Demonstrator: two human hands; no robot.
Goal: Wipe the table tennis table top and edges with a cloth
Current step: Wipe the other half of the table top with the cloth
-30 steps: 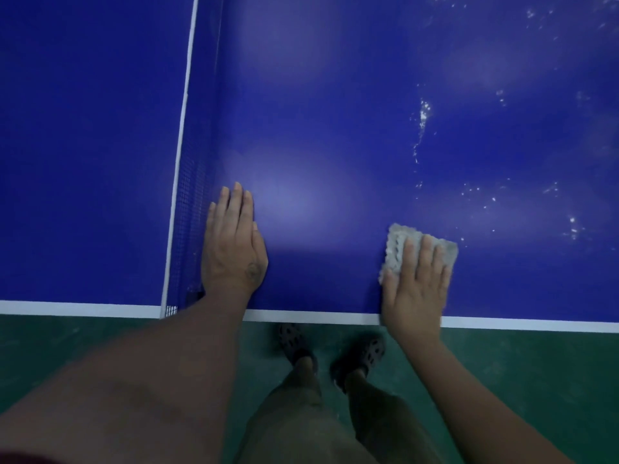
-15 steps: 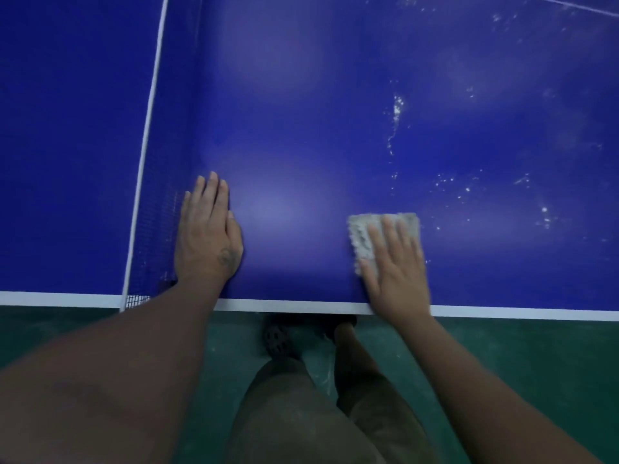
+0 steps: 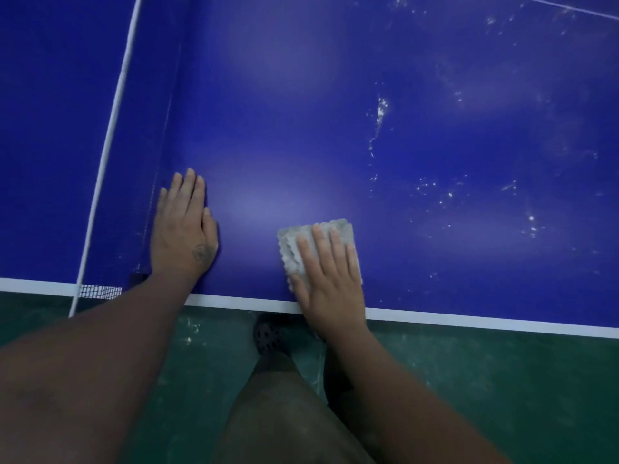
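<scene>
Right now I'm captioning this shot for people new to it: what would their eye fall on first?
The deep blue table top fills the view, with white specks scattered across its right half. Near the white front edge, the right hand presses flat on a grey cloth, and the left hand lies flat on the blue beside the net at left.

No text, brand, number or sign can be read anywhere. The blue surface [image 3: 301, 95] bears only plain white lines [image 3: 469, 321], without lettering. A small dark mark [image 3: 200, 252] on the back of the left hand [image 3: 182, 229] is too blurred to read.
</scene>
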